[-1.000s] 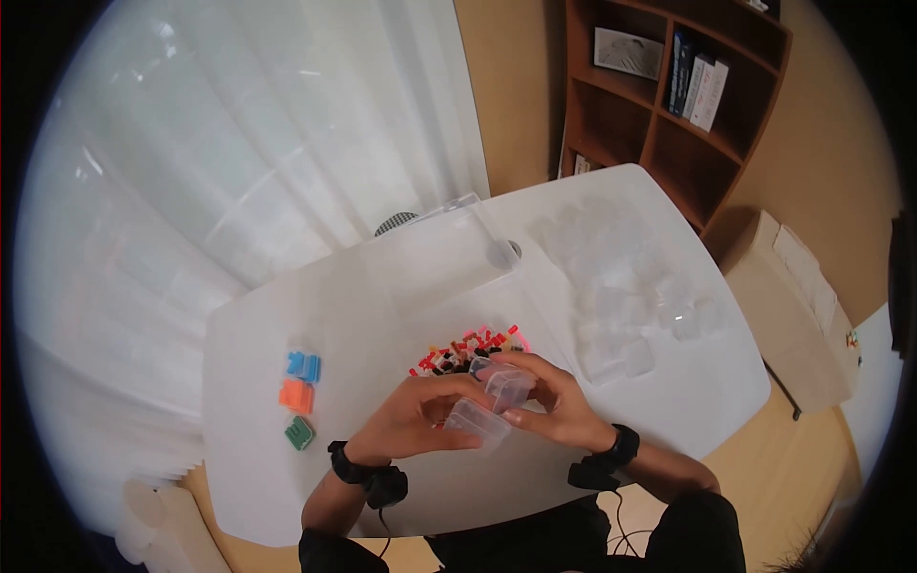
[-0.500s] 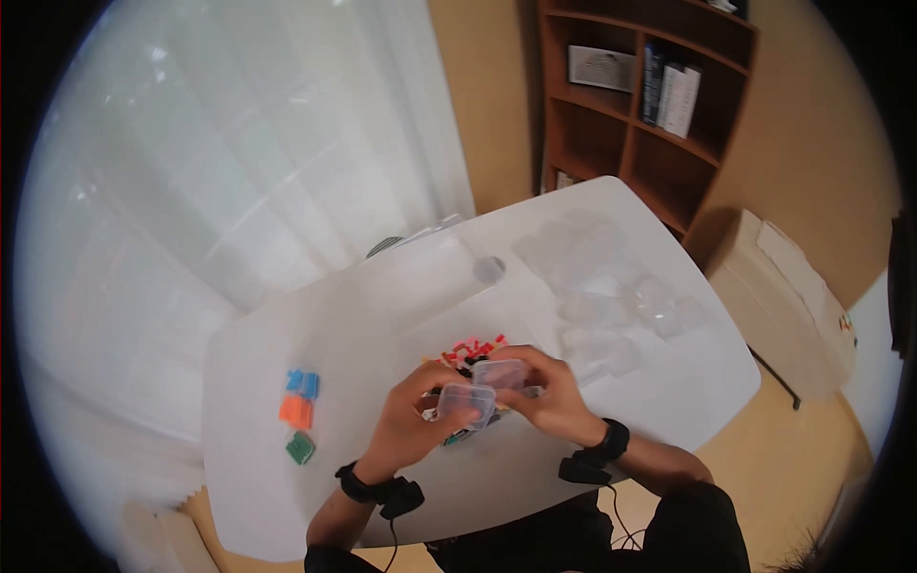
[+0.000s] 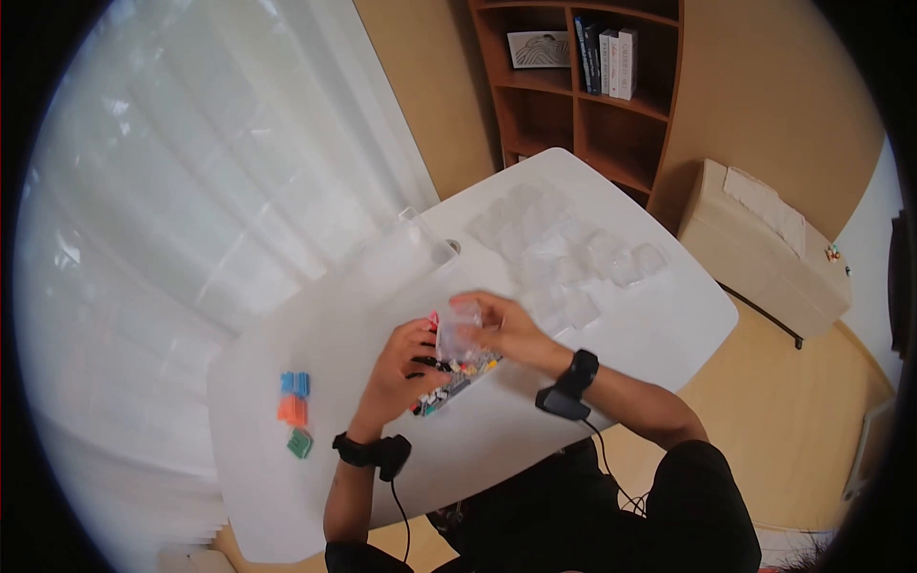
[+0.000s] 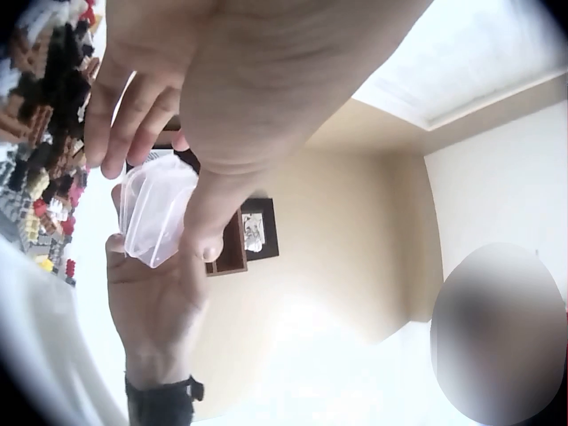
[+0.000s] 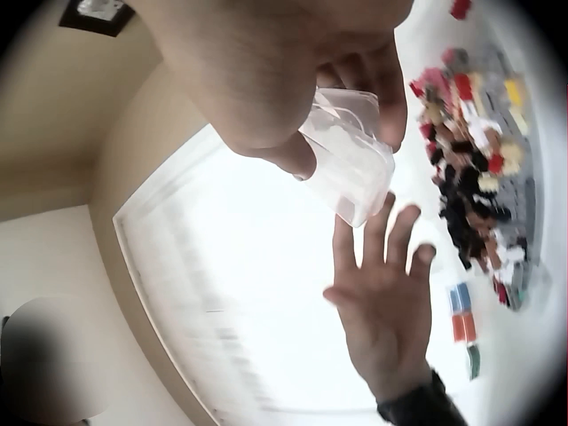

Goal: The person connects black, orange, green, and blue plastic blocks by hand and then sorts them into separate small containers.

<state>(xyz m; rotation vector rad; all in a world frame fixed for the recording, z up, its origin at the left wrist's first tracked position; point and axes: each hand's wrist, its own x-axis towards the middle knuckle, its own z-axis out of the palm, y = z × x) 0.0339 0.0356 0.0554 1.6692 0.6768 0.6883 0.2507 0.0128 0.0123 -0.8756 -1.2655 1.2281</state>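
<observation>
My right hand (image 3: 506, 329) pinches a small clear plastic box (image 5: 351, 164) between thumb and fingers, above a heap of small toy bricks (image 5: 470, 169). In the right wrist view, the see-through box shows no bricks inside. Facing it, my left hand (image 3: 390, 375) has its fingers spread and holds nothing. Its fingertips (image 5: 407, 213) come right up to the lower end of the box. The bricks are red, black, white, brown, grey and yellow, partly hidden behind the hands in the head view.
Small blue (image 3: 294, 384), orange (image 3: 292, 411) and green (image 3: 299, 442) boxes stand in a row at the table's left. Several clear plastic boxes (image 3: 573, 272) cover the right rear. A large clear container (image 3: 411, 224) sits near the back edge. Cables hang from both wrists.
Earlier each hand held a clear plastic piece. Now the right hand alone holds a clear box, and the left has let go and spread its fingers. The head view has turned right.
</observation>
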